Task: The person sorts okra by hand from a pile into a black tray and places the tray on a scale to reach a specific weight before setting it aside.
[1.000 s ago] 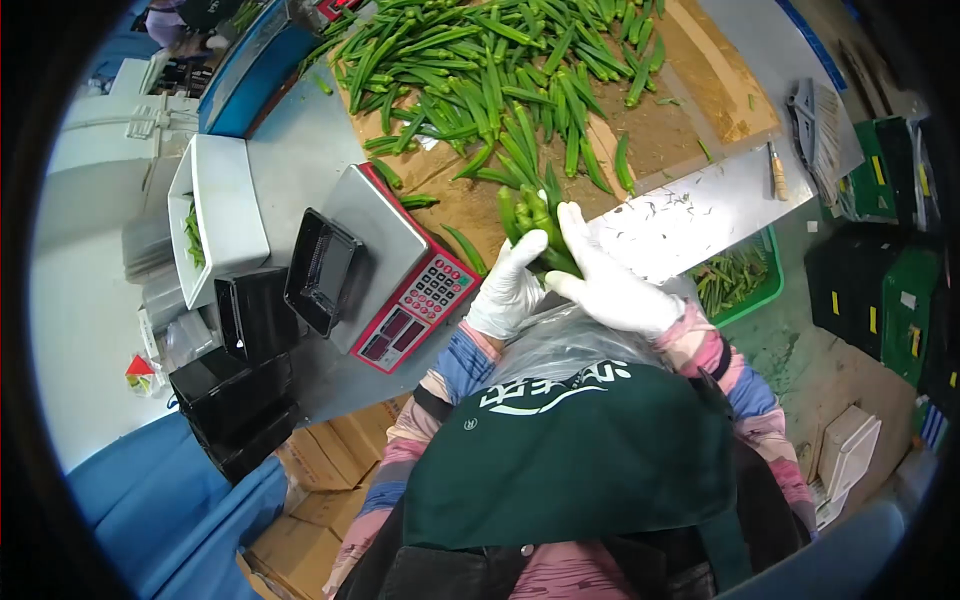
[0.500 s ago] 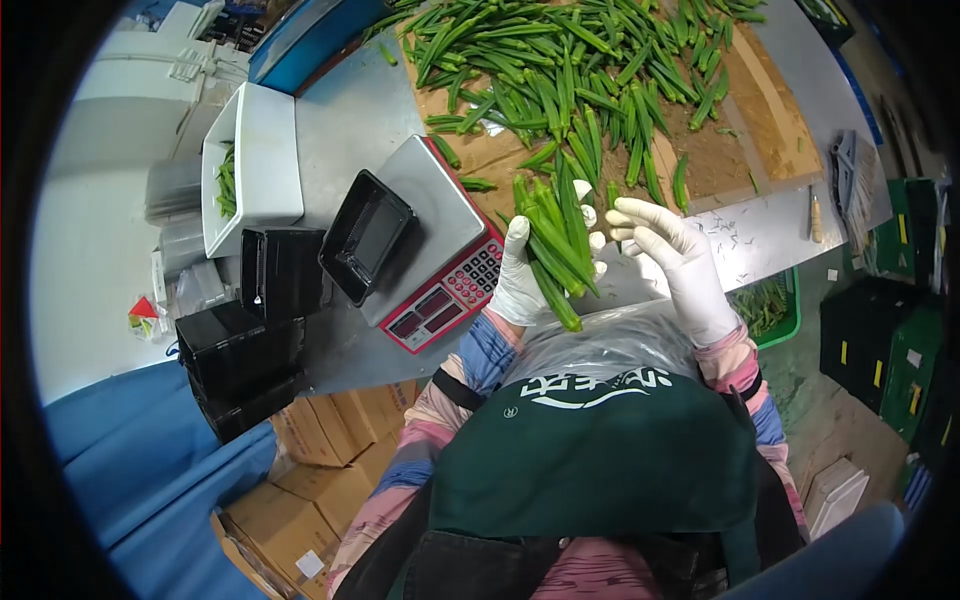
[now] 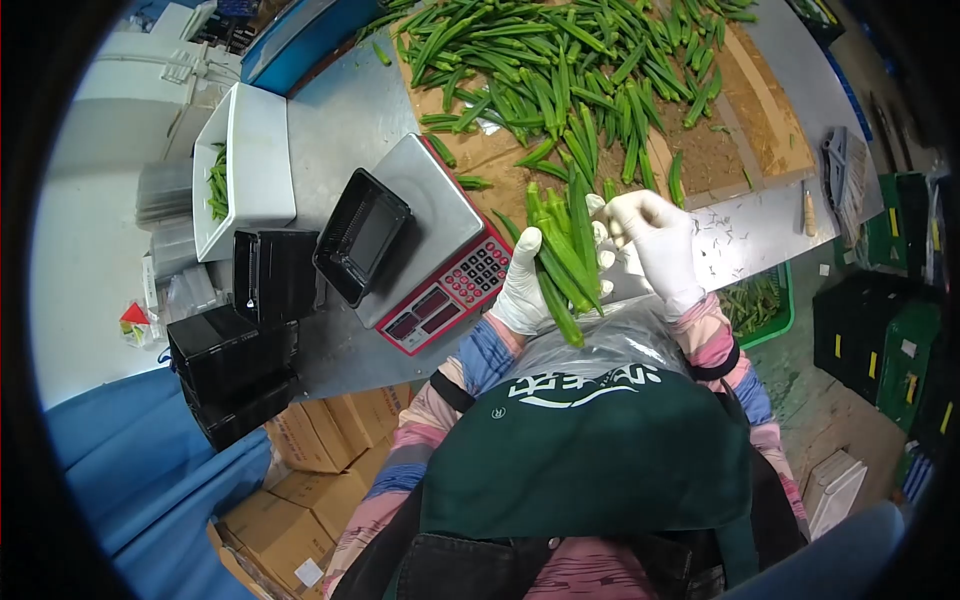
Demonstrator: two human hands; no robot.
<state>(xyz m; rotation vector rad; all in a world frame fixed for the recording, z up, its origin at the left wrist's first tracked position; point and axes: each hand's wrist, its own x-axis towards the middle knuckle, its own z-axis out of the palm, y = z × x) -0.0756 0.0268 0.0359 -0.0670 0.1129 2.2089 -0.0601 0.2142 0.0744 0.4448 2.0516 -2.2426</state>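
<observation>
My left hand [image 3: 522, 290], in a white glove, is closed around a bunch of several green okra pods [image 3: 568, 268]. The pods lie side by side over the palm, some tips pointing down toward my apron. Close by on the right, my gloved right hand [image 3: 655, 240] has its fingers curled together near the left fingertips. A green okra end shows just above those fingers, but whether they grip it is hidden. Beyond both hands, a large heap of okra [image 3: 560, 60] covers brown cardboard [image 3: 765, 120] on the metal table.
Left of my hands, a black tray [image 3: 362, 238] rests on a red-edged scale [image 3: 440, 300]. Stacked black trays [image 3: 235, 350] and a white bin [image 3: 240, 180] with some okra stand farther left. A small knife [image 3: 809, 210] lies at right; a green crate [image 3: 765, 305] sits below the table edge.
My right hand has moved slightly left and its fingers, more spread before, have curled in beside the bunch. The left hand still holds the okra, slightly lower and to the right.
</observation>
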